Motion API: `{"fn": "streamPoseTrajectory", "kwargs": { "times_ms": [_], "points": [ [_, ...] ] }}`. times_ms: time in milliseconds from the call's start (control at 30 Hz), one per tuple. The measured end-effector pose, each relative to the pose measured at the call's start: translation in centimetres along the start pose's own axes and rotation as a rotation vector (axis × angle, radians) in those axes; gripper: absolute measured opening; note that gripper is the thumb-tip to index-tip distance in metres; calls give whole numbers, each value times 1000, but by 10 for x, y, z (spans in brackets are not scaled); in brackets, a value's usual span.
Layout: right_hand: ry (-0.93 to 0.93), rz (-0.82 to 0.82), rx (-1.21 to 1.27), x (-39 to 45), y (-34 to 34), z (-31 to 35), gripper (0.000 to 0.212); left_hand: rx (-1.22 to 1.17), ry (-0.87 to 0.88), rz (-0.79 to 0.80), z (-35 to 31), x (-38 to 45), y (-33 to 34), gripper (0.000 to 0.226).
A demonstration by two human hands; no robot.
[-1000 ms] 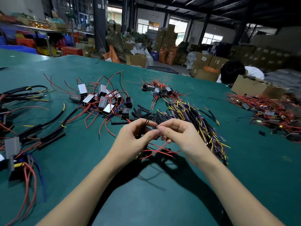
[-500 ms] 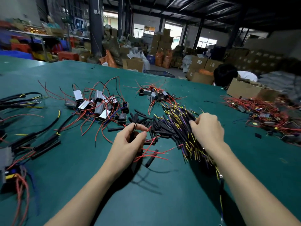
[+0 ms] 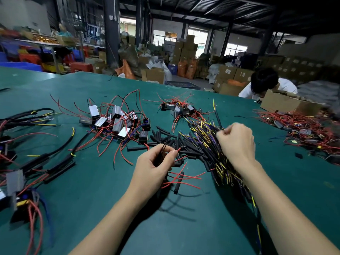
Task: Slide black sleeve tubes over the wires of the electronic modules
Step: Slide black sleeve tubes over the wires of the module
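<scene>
My left hand grips a small module with thin black and red wires that stick out above and below my fingers. My right hand reaches into the bundle of black, yellow and purple wires and pinches a thin black wire that stands up from it. Loose black sleeve tubes lie heaped between my hands, and one sleeve tube lies alone under the red wires. Silver and black modules with red wires are piled to the left.
A second pile of small modules lies further back. Sleeved harnesses lie along the left of the green table. More red-wired parts and a cardboard box are at the right, where a person bends over.
My right hand left my left hand and moved right into the wire bundle, where it now pinches a black wire. My left hand still holds its module and wires.
</scene>
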State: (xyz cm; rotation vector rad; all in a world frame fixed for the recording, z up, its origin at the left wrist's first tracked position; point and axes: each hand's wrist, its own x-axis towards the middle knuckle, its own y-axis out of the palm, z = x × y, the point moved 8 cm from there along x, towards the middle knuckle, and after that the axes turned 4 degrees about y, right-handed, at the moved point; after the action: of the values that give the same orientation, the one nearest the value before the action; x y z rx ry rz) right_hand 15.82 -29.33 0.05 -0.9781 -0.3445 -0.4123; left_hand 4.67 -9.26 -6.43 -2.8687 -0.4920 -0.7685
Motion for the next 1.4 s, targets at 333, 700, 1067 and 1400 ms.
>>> {"fn": "streamPoseTrajectory", "kwargs": {
  "times_ms": [333, 700, 1067, 1400],
  "points": [
    [387, 802, 1396, -73, 44, 36, 19, -18, -14, -128, 0, 1, -16, 17],
    [197, 822, 1309, -76, 53, 36, 19, -70, -15, -69, -3, 2, -10, 22],
    [-308, 954, 575, -89, 39, 36, 30, -283, -304, -121, 17, -2, -13, 18],
    [-277, 1032, 540, -91, 40, 32, 34, -311, -315, -140, 18, -2, -15, 10]
  ]
}}
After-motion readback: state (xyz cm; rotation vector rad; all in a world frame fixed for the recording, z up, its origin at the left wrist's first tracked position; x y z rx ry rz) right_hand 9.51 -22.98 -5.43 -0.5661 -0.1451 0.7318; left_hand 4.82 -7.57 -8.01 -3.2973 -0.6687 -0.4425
